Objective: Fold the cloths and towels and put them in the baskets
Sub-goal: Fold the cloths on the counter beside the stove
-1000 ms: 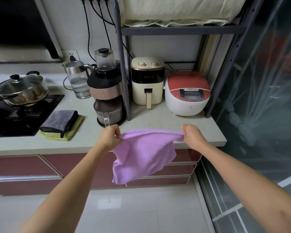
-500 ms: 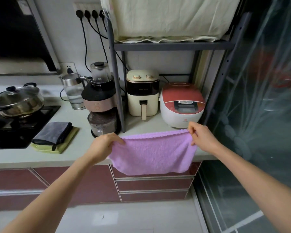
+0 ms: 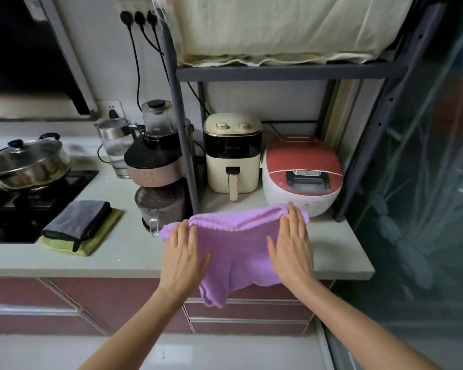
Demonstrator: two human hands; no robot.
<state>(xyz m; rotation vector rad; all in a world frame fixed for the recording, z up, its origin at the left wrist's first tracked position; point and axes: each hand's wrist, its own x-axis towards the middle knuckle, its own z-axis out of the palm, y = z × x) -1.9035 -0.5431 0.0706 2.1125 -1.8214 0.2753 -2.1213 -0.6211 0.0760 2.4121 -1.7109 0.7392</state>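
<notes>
Both hands lie flat on the purple cloth (image 3: 235, 252), which is spread on the pale countertop (image 3: 123, 252) w/ its near part hanging over the front edge, in front of the drawers. The left hand (image 3: 183, 259) rests on the left side of the cloth, fingers straight and a little apart, tips near the far left corner; the right hand (image 3: 292, 247) rests on the right side, fingers straight and together, tips reaching the far hem just beside the red rice cooker (image 3: 302, 172). Neither hand grips anything; they only press the fabric down. I think this is to hold the cloth still and smooth it, so that it lies flat before the first fold. The far hem is a bit bunched and the left corner is wrinkled, so some smoothing is not yet done. The countertop here is narrow, between the blender (image 3: 155, 166) w/ its cup and the rack post on one side and the counter end on the other, which is probably why part of the cloth hangs off the edge; it could slip down if the hands lift too early. On the left, near the stove (image 3: 38, 198), a grey cloth (image 3: 78, 220) sits folded on top of a yellow-green cloth (image 3: 91, 241), approx. squared, so they look already done and wait for the baskets. No basket is visible in this view. The air fryer (image 3: 233, 153) stands behind, apart from the cloth.
</notes>
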